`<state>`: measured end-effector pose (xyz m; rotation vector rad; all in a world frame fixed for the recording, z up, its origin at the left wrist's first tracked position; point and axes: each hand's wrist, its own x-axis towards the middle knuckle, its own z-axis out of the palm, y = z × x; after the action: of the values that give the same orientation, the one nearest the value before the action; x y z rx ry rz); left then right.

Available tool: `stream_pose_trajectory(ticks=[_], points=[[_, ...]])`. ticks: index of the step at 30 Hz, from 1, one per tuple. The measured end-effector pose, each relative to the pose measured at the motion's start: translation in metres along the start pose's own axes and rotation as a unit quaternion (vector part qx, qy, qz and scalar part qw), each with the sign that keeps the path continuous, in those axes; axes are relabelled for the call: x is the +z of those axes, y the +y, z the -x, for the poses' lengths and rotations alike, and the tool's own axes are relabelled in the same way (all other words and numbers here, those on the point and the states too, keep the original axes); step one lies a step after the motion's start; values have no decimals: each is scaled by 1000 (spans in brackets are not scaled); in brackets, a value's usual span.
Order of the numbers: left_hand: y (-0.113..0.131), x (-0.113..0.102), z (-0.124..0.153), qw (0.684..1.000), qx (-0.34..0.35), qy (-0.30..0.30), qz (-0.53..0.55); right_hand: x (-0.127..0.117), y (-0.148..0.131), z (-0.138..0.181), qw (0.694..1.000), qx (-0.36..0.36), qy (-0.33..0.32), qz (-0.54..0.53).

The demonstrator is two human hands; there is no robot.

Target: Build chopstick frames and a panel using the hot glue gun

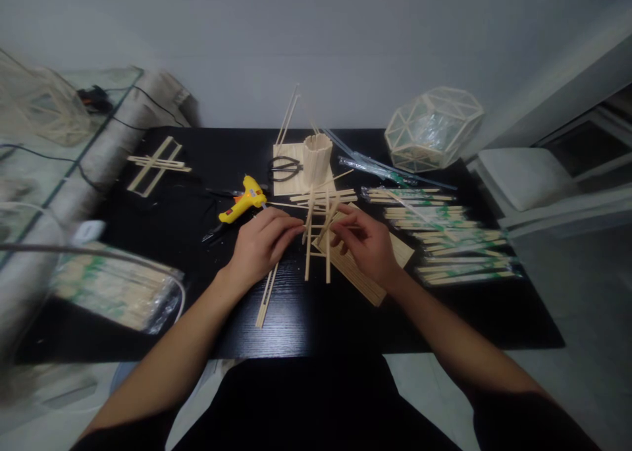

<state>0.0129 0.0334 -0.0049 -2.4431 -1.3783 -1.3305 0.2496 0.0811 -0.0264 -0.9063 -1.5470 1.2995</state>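
Between my hands, over the black table, is a small frame of thin wooden sticks with two long rails and several crosspieces. My left hand pinches the frame's left side between thumb and fingertips. From the right, my right hand has its fingers closed on sticks at the frame's other side; the exact grip is partly hidden. Beneath the right hand lie flat wooden slats. Two or more loose sticks stretch toward the table's front edge below my left hand. A yellow glue gun rests just beyond that hand.
Black-handled scissors lie on a wooden board beside a round stick holder. Bagged stick bundles cover the right side, below a geometric stick frame. At left are crossed sticks and a plastic-wrapped pack.
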Motion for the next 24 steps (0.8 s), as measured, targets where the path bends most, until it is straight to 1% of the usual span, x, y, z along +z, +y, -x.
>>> stream_pose_trajectory(ticks=[3, 9, 12, 15, 17, 24], points=[[0, 0, 0, 1000, 2, 3, 1, -1, -1, 1, 1000, -8, 0, 12], [0, 0, 0, 1000, -3, -4, 9, -2, -7, 2, 997, -47, -9, 56], [2, -1, -1, 1000, -6, -6, 13, -1, -11, 3, 998, -30, -21, 41], [2, -1, -1, 1000, -8, -2, 15, 0, -14, 3, 999, 16, -45, 16], [2, -1, -1, 1000, -8, -2, 17, 1, -15, 2, 998, 32, -51, 5], [0, 0, 0, 1000, -11, -9, 18, 0, -15, 1, 999, 23, -43, 15]])
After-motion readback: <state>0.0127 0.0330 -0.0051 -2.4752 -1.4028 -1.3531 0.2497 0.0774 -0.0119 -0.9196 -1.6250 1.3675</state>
